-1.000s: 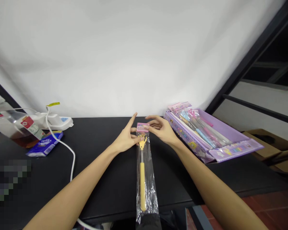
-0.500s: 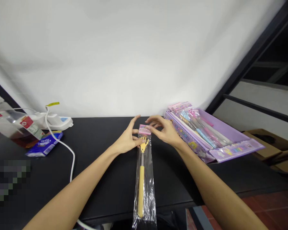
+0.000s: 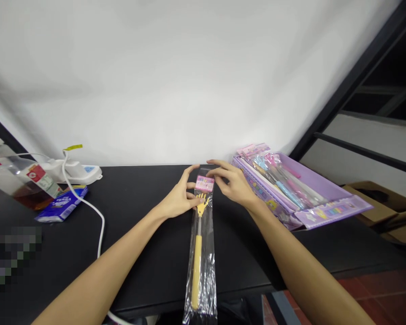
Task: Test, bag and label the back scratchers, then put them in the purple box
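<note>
A yellow back scratcher point(image 3: 196, 266) with a hand-shaped head lies in a clear plastic bag point(image 3: 209, 253). The bag stretches lengthwise over the black table, its lower end past the near edge. Inside its top end is a small pink card point(image 3: 205, 183). My left hand point(image 3: 180, 195) grips the bag's left side beside the scratcher's head, thumb on top and index finger stretched forward. With bent fingers, my right hand point(image 3: 232, 183) pinches the bag's top end at the card's right corner. The exact contact of those fingertips is partly hidden.
At right stands an open purple box point(image 3: 325, 180) holding several bagged scratchers. To the left are a bottle of dark liquid point(image 3: 30, 180), a blue tissue pack point(image 3: 62, 204), a power strip point(image 3: 91, 173) and a white cable point(image 3: 99, 234). A white wall point(image 3: 155, 90) rises behind the table.
My right fingers have moved off the pink card toward its upper right corner, so more of the card and the bag's top flap show. The bag's lower end has swung slightly left.
</note>
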Motion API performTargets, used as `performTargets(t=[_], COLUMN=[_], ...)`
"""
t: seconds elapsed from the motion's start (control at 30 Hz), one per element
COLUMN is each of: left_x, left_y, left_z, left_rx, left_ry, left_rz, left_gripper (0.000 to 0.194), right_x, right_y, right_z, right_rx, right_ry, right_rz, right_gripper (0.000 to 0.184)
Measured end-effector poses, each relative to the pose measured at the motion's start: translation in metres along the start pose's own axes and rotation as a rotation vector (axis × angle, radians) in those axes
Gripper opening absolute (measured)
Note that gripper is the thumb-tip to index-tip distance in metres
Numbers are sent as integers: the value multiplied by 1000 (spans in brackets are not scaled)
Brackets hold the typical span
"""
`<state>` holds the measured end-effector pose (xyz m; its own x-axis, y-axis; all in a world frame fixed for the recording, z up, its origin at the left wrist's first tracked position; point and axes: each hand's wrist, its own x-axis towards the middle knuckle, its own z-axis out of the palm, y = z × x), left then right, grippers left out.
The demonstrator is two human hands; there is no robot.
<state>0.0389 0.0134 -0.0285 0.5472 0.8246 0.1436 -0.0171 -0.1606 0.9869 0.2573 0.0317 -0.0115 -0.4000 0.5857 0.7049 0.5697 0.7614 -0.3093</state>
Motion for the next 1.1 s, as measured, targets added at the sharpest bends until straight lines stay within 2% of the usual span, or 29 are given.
performTargets(t=[0.23, 0.37, 0.47, 0.57, 0.67, 0.73, 0.8, 0.9, 1.03, 1.1], left_x=[0, 0, 0, 1, 2, 3, 4, 4, 3, 4], left_y=[-1, -6, -8, -8, -8, -8, -9, -10, -11, -10], left_z=[1, 1, 0, -1, -2, -2, -2, -2, -2, -2], left_rx=[11, 49, 67, 85, 85, 81, 70, 46, 96, 155], left_ry=[-21, -36, -32, -25, 3, 30, 49, 72, 93, 96], left_rz=[25, 49, 52, 40, 24, 17, 16, 32, 36, 39], left_gripper=[95, 93, 93, 95, 93, 85, 72, 57, 46, 34], right_x=[4, 3, 4, 7, 10, 11, 11, 12, 12, 12], right_y=[-7, -3, 1, 3, 5, 7, 6, 0, -17, -23], right_z=[-1, 0, 0, 2, 3, 1, -4, -12, -17, -17], right_rx=[216, 373, 475, 611, 763, 750, 681, 728, 938, 975], right_ry=[-59, -146, -147, -7, 299, 458, 481, 333, -51, -171], right_rz=[210, 371, 462, 556, 640, 663, 648, 613, 625, 638], right_gripper=[8, 11, 16, 25, 36, 41, 41, 38, 35, 32])
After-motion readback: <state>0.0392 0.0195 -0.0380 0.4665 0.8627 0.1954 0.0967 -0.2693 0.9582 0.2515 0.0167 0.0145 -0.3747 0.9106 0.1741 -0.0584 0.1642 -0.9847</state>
